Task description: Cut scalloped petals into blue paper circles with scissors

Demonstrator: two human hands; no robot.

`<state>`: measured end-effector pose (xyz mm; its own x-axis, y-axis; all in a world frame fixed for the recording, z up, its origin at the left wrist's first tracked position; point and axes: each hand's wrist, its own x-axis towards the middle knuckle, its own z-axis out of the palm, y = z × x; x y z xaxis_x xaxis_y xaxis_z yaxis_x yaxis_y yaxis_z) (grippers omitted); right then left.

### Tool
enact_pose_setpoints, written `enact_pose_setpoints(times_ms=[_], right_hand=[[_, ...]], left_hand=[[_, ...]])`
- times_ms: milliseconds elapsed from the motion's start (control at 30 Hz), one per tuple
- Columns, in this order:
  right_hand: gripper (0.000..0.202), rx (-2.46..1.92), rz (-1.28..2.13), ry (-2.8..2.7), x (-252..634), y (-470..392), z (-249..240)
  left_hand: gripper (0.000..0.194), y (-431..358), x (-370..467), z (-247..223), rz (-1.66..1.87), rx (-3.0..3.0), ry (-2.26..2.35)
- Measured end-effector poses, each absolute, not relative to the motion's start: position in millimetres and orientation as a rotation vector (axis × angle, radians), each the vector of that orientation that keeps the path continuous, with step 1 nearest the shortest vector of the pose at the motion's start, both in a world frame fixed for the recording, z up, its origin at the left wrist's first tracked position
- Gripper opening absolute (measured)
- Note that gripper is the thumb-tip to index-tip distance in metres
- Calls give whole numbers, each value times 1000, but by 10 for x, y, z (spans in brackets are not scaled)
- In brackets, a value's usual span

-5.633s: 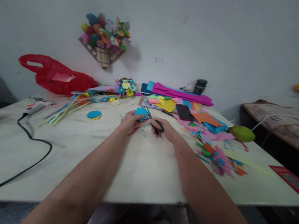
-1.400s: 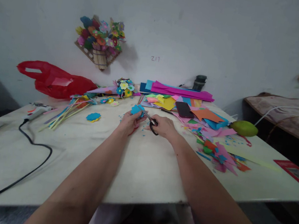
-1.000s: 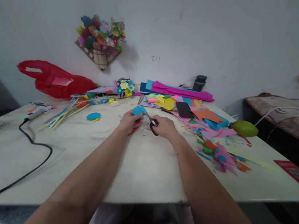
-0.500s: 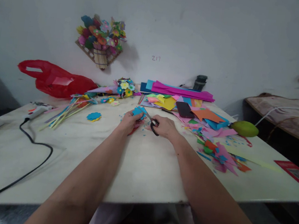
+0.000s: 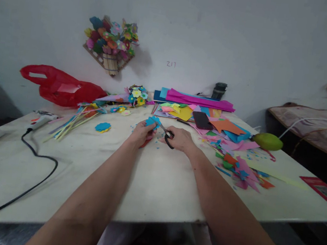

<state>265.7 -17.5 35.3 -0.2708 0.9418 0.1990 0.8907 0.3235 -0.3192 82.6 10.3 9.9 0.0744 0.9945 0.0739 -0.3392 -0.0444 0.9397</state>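
Between the thumb and fingers of my left hand (image 5: 142, 133) is a piece of blue craft foam or paper (image 5: 152, 122), with a scalloped edge. My right hand (image 5: 182, 138) is closed round the black handles of a pair of scissors (image 5: 168, 135). The scissor blades point left and meet the blue piece. Something red shows under my left hand; its kind I cannot make out. Tiny blue scraps lie on the table below. To the left rests a blue flower cutout (image 5: 103, 126) over a yellow one.
A corded glue gun (image 5: 40, 121), thin sticks (image 5: 71, 126) and a red plastic bag (image 5: 62, 87) occupy the table's left side. Coloured sheets (image 5: 199, 100), a phone (image 5: 202, 120), loose scraps (image 5: 240, 167) and a green oval object (image 5: 268, 141) are at the back and right.
Both hands stay nearly in place. The blue piece has shifted very slightly against the scissor blades.
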Motion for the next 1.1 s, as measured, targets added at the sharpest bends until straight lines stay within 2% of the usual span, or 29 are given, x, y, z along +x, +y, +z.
enact_pose_setpoints(times_ms=[300, 1100], right_hand=[[47, -1633, 188, -2240, 2658, -171, 345], [46, -1616, 181, -2232, 2654, -149, 316]], left_hand=[[29, 72, 816, 130, 1303, 1007, 952], [28, 81, 829, 109, 1277, 998, 885]])
